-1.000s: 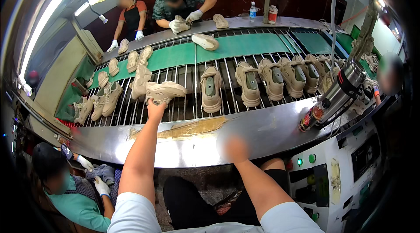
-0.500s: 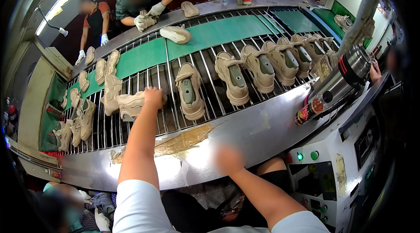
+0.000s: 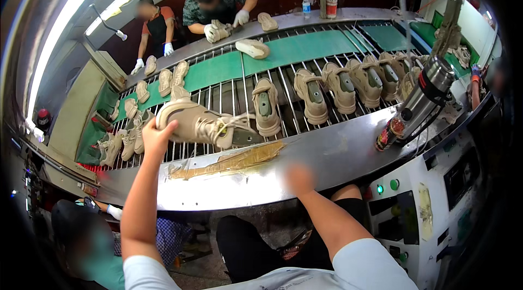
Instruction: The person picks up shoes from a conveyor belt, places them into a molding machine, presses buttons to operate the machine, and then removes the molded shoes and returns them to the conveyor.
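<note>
My left hand (image 3: 159,136) is closed round the toe end of a beige lace-up sneaker (image 3: 190,121), raised above the metal bars at the left. The sneaker lies roughly level, its laced opening toward the right, with a grey-green shoe last (image 3: 245,137) sticking out of it. Over the front steel ledge (image 3: 348,154) hovers my right hand (image 3: 299,178); blur hides its fingers. Just beyond the held shoe, another beige sneaker (image 3: 266,107) stands on the bars with a last inside. More sneakers with lasts, including one sneaker (image 3: 310,96), continue in a row rightward.
A green belt (image 3: 305,45) runs behind the bars, carrying a shoe sole (image 3: 253,49). Across it, a gloved co-worker (image 3: 218,9) handles a shoe. A steel thermos (image 3: 430,86) stands on the right ledge, above a control panel (image 3: 392,214). Another person (image 3: 81,241) sits at lower left.
My left hand has lifted the sneaker off the bars, bringing it closer and turning it. My right hand stays near the ledge. The whole view has shifted, so the scene appears farther right.
</note>
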`<act>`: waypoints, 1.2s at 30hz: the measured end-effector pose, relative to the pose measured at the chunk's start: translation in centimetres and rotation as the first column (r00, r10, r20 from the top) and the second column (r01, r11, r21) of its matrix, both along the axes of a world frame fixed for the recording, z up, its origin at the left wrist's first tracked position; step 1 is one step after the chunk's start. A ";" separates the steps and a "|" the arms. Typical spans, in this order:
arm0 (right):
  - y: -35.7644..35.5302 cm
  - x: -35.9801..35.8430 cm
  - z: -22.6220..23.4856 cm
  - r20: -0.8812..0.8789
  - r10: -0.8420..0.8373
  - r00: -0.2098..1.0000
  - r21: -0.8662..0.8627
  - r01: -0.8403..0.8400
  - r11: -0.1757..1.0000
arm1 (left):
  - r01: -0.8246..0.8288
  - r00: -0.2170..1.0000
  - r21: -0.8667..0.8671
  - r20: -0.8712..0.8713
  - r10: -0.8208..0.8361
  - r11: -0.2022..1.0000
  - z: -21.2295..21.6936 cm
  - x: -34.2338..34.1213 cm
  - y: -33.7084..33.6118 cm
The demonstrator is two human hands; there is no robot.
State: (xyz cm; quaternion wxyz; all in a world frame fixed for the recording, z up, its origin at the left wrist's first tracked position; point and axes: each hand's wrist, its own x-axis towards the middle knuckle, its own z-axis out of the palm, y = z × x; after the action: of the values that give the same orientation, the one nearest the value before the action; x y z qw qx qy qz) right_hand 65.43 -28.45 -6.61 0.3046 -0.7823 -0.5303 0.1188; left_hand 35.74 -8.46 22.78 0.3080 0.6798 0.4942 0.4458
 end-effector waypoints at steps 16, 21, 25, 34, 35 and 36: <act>-26.3 -2.3 9.4 -0.043 -0.155 -0.987 0.378 -0.160 0.912 | 0.756 0.591 -0.583 0.803 0.072 0.297 -20.7 11.6 -29.1; -31.4 1.6 11.9 -0.160 0.056 -0.985 0.461 -0.024 0.887 | 0.783 0.622 -0.560 0.697 -0.358 0.272 -15.8 20.7 -30.9; -37.2 8.7 17.4 -0.667 0.406 -0.624 0.369 0.197 0.909 | 0.769 0.638 -0.428 0.475 -0.606 0.474 -18.4 24.4 -27.9; -48.0 34.0 25.5 -0.752 -0.366 0.549 0.315 0.786 0.533 | -0.155 0.834 0.153 -0.510 0.212 0.976 -29.1 16.1 -19.7; -47.4 36.3 26.8 -0.727 -0.461 0.509 0.269 0.829 0.491 | -0.157 0.815 0.133 -0.542 0.205 0.979 -29.5 15.5 -19.4; -46.6 38.2 28.0 -0.656 -0.588 0.473 0.236 0.868 0.436 | -0.157 0.794 0.114 -0.576 0.194 0.981 -29.8 15.1 -18.8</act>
State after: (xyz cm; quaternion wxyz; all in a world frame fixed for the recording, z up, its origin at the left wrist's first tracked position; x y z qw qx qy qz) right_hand 103.61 -75.03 21.38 0.6530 -0.7565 -0.0363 0.0035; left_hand 50.81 -27.30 -6.97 0.0779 0.7441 0.6120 0.2565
